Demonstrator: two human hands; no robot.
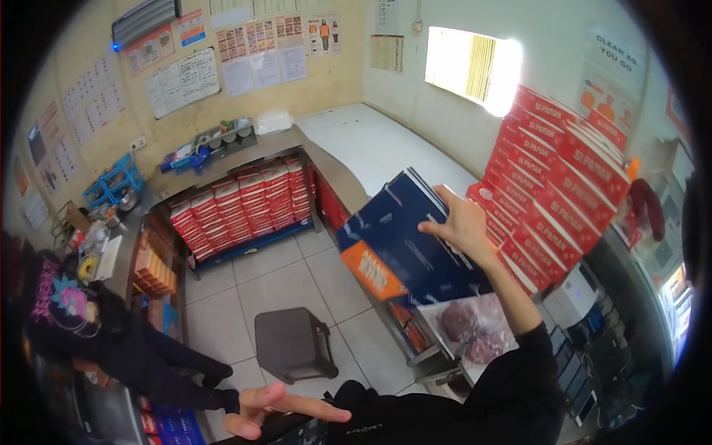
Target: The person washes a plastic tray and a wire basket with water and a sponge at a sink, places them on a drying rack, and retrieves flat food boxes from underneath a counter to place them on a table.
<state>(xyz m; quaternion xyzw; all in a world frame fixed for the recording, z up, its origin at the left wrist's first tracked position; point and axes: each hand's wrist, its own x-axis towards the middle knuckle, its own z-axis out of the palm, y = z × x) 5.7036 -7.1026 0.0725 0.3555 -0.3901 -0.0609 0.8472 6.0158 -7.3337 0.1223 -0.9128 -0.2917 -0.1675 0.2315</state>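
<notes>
My right hand [463, 224] is closed on the upper right edge of a small stack of flat dark blue boxes [415, 245] with an orange printed corner. The boxes are held up at a tilt in front of me, over the counter edge. Low in the view, near my body, is my left hand [285, 408], its fingers apart and no object visible in it. Just right of the blue boxes rise tall stacks of red and white boxes [545, 193].
A grey stool [293, 343] stands on the tiled floor. At the left is a person in dark clothes [126, 341]. Clear bags with dark red contents [475, 326] lie below the blue boxes. More red boxes [245, 208] fill a shelf under the back counter [259, 148].
</notes>
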